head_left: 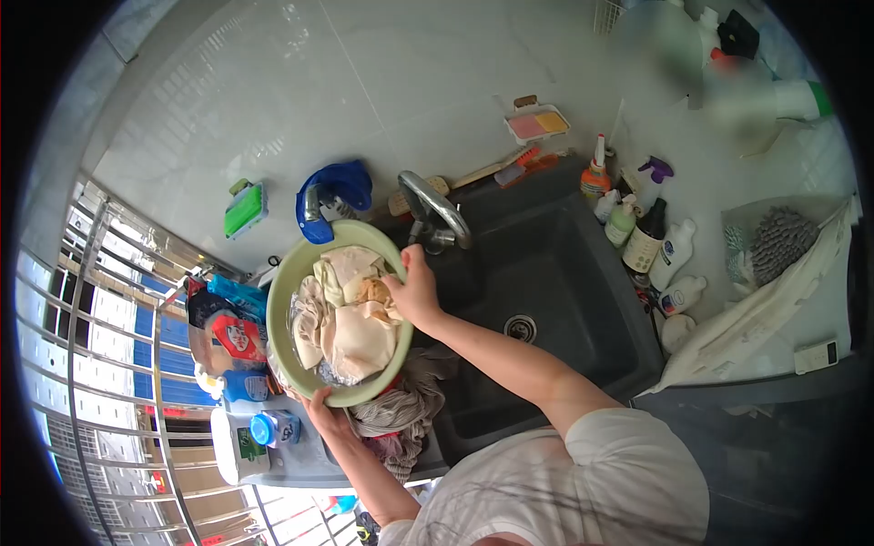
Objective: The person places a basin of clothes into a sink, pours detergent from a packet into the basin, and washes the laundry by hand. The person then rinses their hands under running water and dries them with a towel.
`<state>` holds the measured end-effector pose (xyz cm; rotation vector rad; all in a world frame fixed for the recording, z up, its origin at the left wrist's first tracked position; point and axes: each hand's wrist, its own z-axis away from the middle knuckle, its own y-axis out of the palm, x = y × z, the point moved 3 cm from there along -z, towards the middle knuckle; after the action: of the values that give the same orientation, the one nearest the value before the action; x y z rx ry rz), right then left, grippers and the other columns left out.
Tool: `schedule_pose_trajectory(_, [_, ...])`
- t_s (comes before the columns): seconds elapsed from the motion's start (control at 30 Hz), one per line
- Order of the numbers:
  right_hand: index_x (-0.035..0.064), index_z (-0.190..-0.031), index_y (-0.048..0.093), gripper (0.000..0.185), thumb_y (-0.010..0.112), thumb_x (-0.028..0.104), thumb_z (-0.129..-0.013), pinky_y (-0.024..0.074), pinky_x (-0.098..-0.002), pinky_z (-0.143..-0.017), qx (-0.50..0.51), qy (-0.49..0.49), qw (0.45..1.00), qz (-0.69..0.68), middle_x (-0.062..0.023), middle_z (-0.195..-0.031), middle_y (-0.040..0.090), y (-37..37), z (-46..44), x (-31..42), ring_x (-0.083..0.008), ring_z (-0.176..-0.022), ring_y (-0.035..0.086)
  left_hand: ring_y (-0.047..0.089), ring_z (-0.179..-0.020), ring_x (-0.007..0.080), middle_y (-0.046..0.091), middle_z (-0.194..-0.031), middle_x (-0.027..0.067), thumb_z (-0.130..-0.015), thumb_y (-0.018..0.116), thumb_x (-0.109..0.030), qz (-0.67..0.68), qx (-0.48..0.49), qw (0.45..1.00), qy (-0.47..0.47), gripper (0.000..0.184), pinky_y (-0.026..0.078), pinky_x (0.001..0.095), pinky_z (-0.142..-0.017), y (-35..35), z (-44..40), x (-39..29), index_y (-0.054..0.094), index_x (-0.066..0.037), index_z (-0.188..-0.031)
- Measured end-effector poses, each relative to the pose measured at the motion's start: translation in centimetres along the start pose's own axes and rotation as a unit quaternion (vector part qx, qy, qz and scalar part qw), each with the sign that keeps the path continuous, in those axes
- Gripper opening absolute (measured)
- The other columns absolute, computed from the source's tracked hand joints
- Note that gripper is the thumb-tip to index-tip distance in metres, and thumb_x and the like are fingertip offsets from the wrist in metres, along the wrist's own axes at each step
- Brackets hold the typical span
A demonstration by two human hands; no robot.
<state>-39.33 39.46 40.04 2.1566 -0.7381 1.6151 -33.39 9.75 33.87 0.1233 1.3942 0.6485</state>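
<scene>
A light green basin [280, 314] sits at the left of the dark sink, with wet cream and beige clothes [357, 338] and some water in it. My right hand [417, 293] grips the basin's right rim, thumb over the inner side. At the near edge of the basin, my left hand [325, 415] holds the rim from below, its fingers partly hidden beneath. Grey striped laundry [396, 414] is heaped beside the basin, below my right hand and right of my left. The chrome faucet [437, 202] rises just past my right hand.
The sink basin [574, 300] has a round drain [520, 328]. A blue cap [333, 196] hangs by the wall near a green soap [244, 211]. Several bottles [645, 238] line the right side. A blue-lidded jar [273, 428] and detergent bag [238, 335] stand left, before metal bars.
</scene>
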Motion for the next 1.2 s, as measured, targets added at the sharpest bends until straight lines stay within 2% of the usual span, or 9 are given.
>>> schedule_pose_trajectory(0.1, [0.0065,-0.092,0.036,0.041,0.073,0.003,-0.073,0.0421,-0.0297,-0.066,-0.004,-0.018,0.999,-0.032,-0.0053,-0.077,0.041,-3.0,0.9,2.1,-0.0169,-0.069,0.044,0.054,-0.093,0.0212,0.053,-0.11,0.0085,-0.067,0.052,0.009,-0.022,0.021,0.998,0.047,0.068,0.045,0.0311,-0.083,3.3,4.7,-4.7,0.041,-0.001,-0.133])
schedule_pose_trajectory(0.13, [0.0052,-0.093,0.037,0.04,0.072,0.003,-0.073,0.0438,-0.038,-0.065,-0.012,-0.038,0.998,-0.048,-0.0127,-0.078,0.047,-4.2,1.4,2.9,-0.0308,-0.069,0.05,0.054,-0.095,0.0213,0.054,-0.111,0.0094,-0.068,0.054,0.008,-0.054,0.023,0.997,0.047,0.066,0.045,0.0308,-0.084,3.3,5.6,-5.6,0.042,0.0,-0.132])
schedule_pose_trajectory(0.23, [0.0053,-0.091,0.036,0.038,0.07,0.0,-0.073,0.042,-0.0291,-0.071,-0.002,-0.001,0.999,-0.039,-0.0065,-0.081,0.042,-8.5,3.4,4.8,-0.0175,-0.074,0.045,0.055,-0.097,0.0214,0.057,-0.111,0.0106,-0.069,0.057,0.007,-0.083,0.016,0.995,0.062,0.06,0.044,0.0296,-0.084,5.3,9.8,-8.1,0.046,0.002,-0.128])
schedule_pose_trajectory(0.33, [0.0081,-0.091,0.036,0.038,0.068,-0.005,-0.075,0.039,-0.0215,-0.069,-0.003,0.055,0.993,-0.103,0.0016,-0.085,0.038,-12.7,5.5,3.8,-0.0061,-0.078,0.042,0.056,-0.096,0.0203,0.057,-0.108,0.0097,-0.069,0.057,0.007,-0.131,0.055,0.989,0.047,0.059,0.044,0.0286,-0.085,7.6,13.8,-8.4,0.048,0.002,-0.126])
schedule_pose_trajectory(0.47, [0.0102,-0.092,0.037,0.039,0.066,-0.009,-0.074,0.0389,-0.0208,-0.071,-0.011,0.119,0.989,-0.091,0.0023,-0.087,0.038,-19.8,9.0,2.4,-0.0061,-0.08,0.041,0.056,-0.096,0.0184,0.058,-0.106,0.0076,-0.068,0.06,0.005,-0.172,0.091,0.981,-0.021,0.057,0.044,0.0275,-0.085,9.1,18.4,-5.7,0.049,0.001,-0.125])
schedule_pose_trajectory(0.7, [0.011,-0.09,0.039,0.037,0.069,-0.006,-0.077,0.0384,-0.0201,-0.071,0.0,0.174,0.984,-0.047,0.0036,-0.087,0.04,-31.3,11.3,-2.1,-0.0067,-0.08,0.044,0.057,-0.101,0.0175,0.059,-0.111,0.0079,-0.071,0.066,0.003,-0.204,0.18,0.95,-0.151,0.058,0.046,0.0294,-0.087,11.6,22.9,3.3,0.048,-0.001,-0.126])
schedule_pose_trajectory(0.8, [0.011,-0.089,0.039,0.037,0.071,-0.002,-0.078,0.0377,-0.0202,-0.071,-0.005,0.175,0.985,-0.002,0.0037,-0.087,0.04,-34.9,11.1,-5.4,-0.0071,-0.079,0.043,0.054,-0.106,0.0171,0.059,-0.113,0.0066,-0.073,0.068,-0.001,-0.209,0.207,0.939,-0.181,0.058,0.041,0.0297,-0.093,12.4,22.7,8.7,0.048,-0.004,-0.128])
schedule_pose_trajectory(1.1, [0.01,-0.097,0.038,0.036,0.069,-0.001,-0.081,0.0363,-0.0242,-0.077,-0.028,0.183,0.977,0.103,0.0001,-0.091,0.039,-39.2,12.3,-21.3,-0.0119,-0.087,0.043,0.053,-0.111,0.0175,0.058,-0.118,0.0056,-0.074,0.069,-0.002,-0.186,0.258,0.919,-0.233,0.06,0.039,0.0298,-0.098,11.3,19.0,23.9,0.046,-0.006,-0.13])
schedule_pose_trajectory(1.2, [0.0095,-0.095,0.036,0.035,0.068,0.001,-0.083,0.0333,-0.0239,-0.079,-0.007,0.194,0.971,0.137,-0.001,-0.09,0.036,-38.2,10.9,-22.3,-0.0134,-0.086,0.041,0.053,-0.114,0.0193,0.057,-0.122,0.0067,-0.074,0.07,-0.003,-0.177,0.257,0.915,-0.255,0.067,0.039,0.0315,-0.099,10.8,17.1,26.9,0.042,-0.006,-0.135])
